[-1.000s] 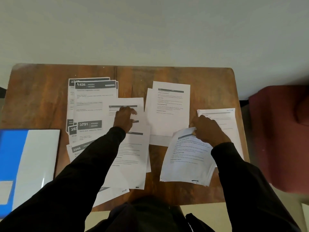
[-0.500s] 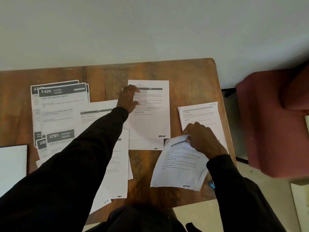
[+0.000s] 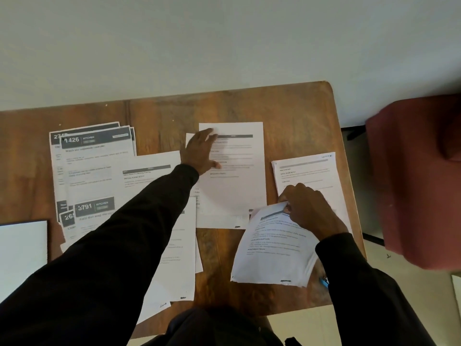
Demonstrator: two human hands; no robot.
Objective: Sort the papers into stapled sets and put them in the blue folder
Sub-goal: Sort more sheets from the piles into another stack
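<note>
Printed sheets lie spread over a wooden table. My left hand reaches forward with straight fingers resting on the top left of a middle sheet. My right hand pinches the top edge of a thin stack of papers at the front right, which curls up a little. Behind that hand lies another single sheet. Dark-headed "KITCHEN" pages sit fanned at the left. Only a white corner of the folder shows at the left edge.
A dark red armchair stands close to the table's right edge. More loose sheets lie under my left sleeve near the front edge. A small blue object peeks out by my right sleeve. Bare wood shows along the far edge.
My left hand has gone from the sheets at centre-left to the middle sheet further back and right. The view has shifted right, so most of the folder has left the frame. My right hand keeps its hold.
</note>
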